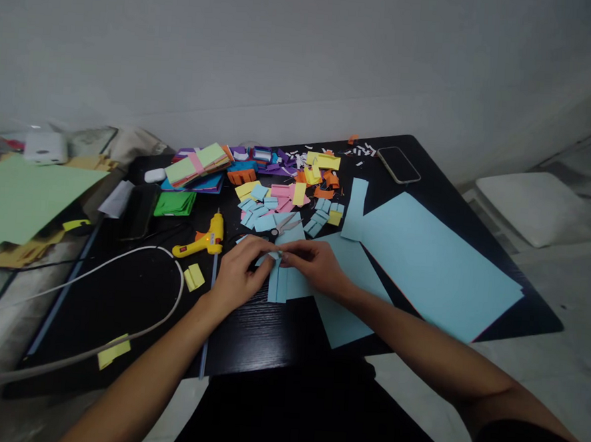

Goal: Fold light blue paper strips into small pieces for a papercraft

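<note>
Blue paper strip (pixel 278 288), lying on the counter (pixel 247 351) toward its near edge, long axis running from that edge toward the far one, its farther end just under the fingertips. Left hand (pixel 242 274) and right hand (pixel 320 266), one to each side of the strip and about equally near, fingers of both pinching a small piece of blue paper (pixel 277 254), mostly hidden, its long axis not to be told. Scissors (pixel 281 227), blades parted, just beyond the fingers; heap of paper pieces (pixel 280 191), farther off, toward the far edge.
</note>
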Tool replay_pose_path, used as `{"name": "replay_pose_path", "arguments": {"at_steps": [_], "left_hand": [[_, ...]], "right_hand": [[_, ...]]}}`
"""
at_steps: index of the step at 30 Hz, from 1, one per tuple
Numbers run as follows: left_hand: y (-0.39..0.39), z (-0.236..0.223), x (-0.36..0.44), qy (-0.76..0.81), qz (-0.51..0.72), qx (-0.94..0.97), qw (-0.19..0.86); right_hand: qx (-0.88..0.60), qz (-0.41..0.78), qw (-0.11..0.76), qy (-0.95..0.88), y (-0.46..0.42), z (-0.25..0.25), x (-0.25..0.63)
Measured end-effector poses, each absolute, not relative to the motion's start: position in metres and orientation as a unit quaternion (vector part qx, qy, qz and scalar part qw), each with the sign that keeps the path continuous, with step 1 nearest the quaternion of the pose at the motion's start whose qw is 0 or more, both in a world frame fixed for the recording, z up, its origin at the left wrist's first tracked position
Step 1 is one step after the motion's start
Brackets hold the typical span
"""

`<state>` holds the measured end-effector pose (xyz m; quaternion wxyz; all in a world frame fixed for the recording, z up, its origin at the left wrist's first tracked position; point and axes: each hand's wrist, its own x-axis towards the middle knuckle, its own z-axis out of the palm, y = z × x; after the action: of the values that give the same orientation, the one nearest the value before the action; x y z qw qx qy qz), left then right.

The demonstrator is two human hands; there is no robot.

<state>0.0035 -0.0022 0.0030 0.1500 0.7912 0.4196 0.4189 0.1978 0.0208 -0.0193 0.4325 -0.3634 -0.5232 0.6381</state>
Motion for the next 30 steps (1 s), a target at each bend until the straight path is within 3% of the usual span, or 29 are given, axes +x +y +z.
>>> {"name": "replay_pose_path", "arguments": {"at_steps": [30], "left_hand": [[-0.0041, -0.0053, 0.0122, 0.499, 0.46, 0.679, 0.28]], "right_hand": [[-0.355, 0.706, 0.435, -0.432, 0.0192, -0.0157, 0.1937]]}}
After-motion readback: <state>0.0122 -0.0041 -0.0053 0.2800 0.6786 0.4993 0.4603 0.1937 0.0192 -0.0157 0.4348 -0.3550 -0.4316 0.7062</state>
